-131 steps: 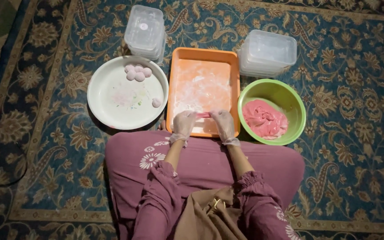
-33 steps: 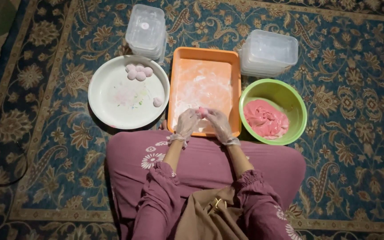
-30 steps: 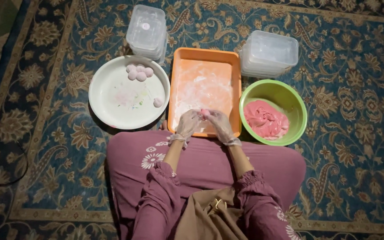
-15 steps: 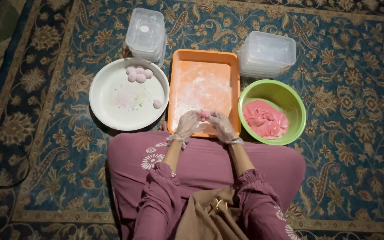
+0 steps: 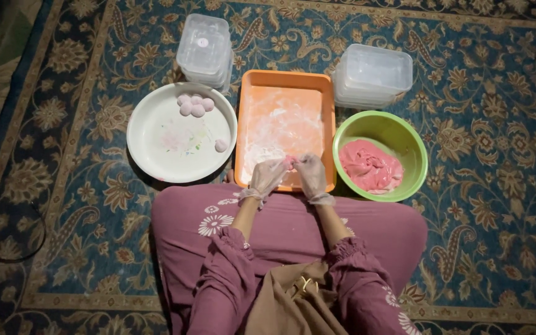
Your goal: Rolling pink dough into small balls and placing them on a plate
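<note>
Gloved left hand and right hand, fingers pinched shut on small pink dough piece, at 6 o'clock of floured orange rectangular plastic tray.

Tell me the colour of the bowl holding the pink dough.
Green bowl, seen in the head view.

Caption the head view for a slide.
Gloved left hand and right hand pinch small pink dough piece over floured orange rectangular plastic tray.
</note>
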